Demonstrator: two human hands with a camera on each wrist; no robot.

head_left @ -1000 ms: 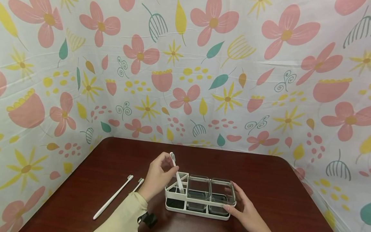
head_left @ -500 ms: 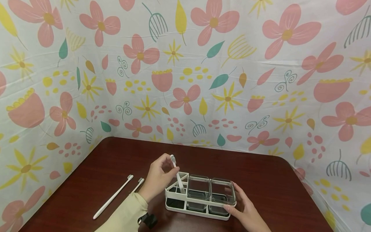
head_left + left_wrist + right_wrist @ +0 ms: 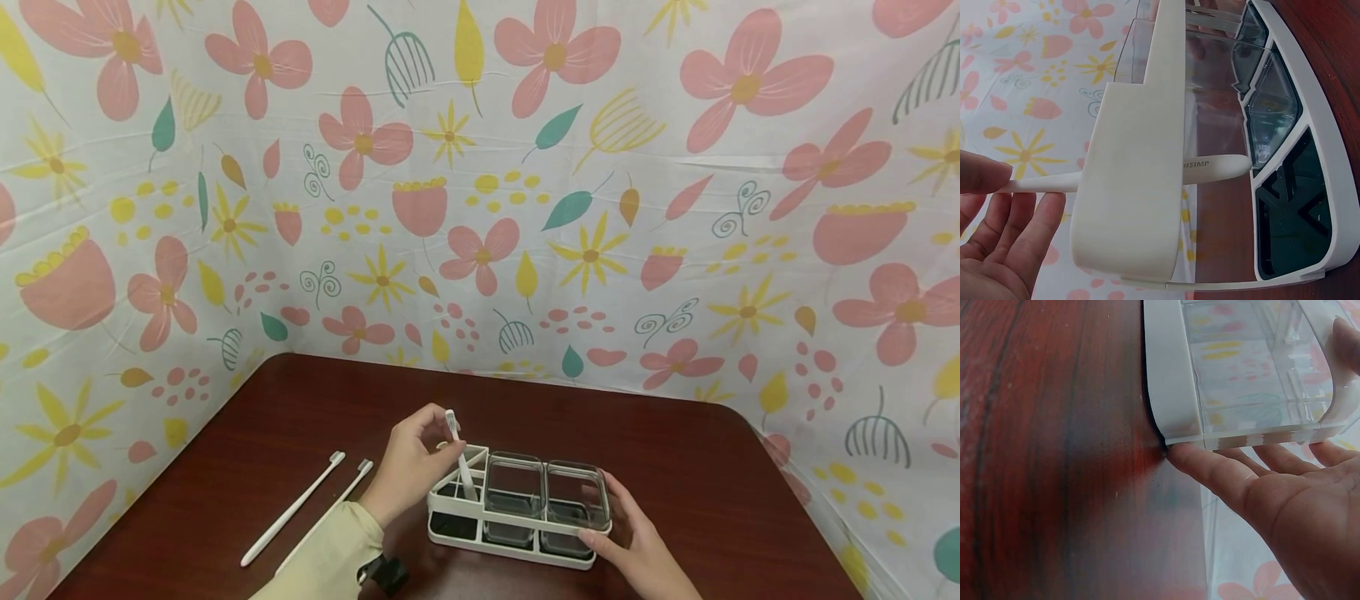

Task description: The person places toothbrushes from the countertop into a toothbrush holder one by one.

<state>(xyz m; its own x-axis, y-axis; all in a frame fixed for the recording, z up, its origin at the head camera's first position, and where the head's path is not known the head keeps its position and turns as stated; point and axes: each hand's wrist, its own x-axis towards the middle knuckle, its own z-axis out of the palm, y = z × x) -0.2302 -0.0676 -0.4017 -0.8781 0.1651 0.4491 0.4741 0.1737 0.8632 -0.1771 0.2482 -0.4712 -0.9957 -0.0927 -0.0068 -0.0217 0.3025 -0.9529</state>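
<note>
My left hand (image 3: 412, 460) pinches a white toothbrush (image 3: 466, 477) near its head, bristle end up. Its handle leans down through the left, divided section of a white toothbrush holder (image 3: 510, 518). In the left wrist view, the handle (image 3: 1216, 167) passes behind the upper band, and its rounded end appears at the edge of the dark base tray (image 3: 1294, 206). At the holder's right end, my right hand (image 3: 637, 537) grips it, thumb in front and fingers around the side. Two clear cups (image 3: 514, 487) sit side by side in the holder's middle and right places.
Two more toothbrushes lie on the dark red-brown table left of the holder: one white brush (image 3: 292, 510) fully visible, another (image 3: 330, 508) partly under the left sleeve. A black strap mount (image 3: 385, 572) sits at the left wrist. Flower-patterned cloth (image 3: 480, 208) hangs behind the table.
My left hand has lowered slightly with the toothbrush, whose head has turned a little. The left sleeve has shifted, baring more of the second lying toothbrush. My right hand stays put.
</note>
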